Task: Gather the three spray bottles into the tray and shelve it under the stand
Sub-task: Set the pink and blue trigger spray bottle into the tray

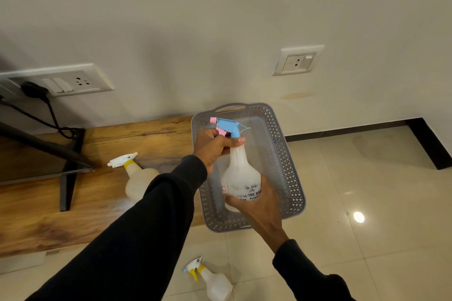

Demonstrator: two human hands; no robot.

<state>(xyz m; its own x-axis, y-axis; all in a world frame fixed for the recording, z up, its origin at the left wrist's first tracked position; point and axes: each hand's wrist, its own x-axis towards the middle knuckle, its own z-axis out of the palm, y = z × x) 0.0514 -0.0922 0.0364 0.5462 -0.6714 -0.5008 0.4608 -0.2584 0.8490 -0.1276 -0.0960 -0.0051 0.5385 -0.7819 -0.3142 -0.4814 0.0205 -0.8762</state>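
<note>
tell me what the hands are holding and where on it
Both hold the blue-and-pink spray bottle over the tray: left hand around its neck under the trigger, right hand cupping its base.

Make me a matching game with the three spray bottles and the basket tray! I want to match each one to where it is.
Things:
1. Bottle with blue and pink sprayer
2. Bottle with yellow collar
3. Small bottle with yellow trigger
4. Grey tray

Places:
A. Lying on the tile floor
B. Hanging over the stand's right edge
C. Held in both hands over the tray
D. Lying on the wooden stand

Pairs: 1-C, 2-D, 3-A, 4-B
</note>
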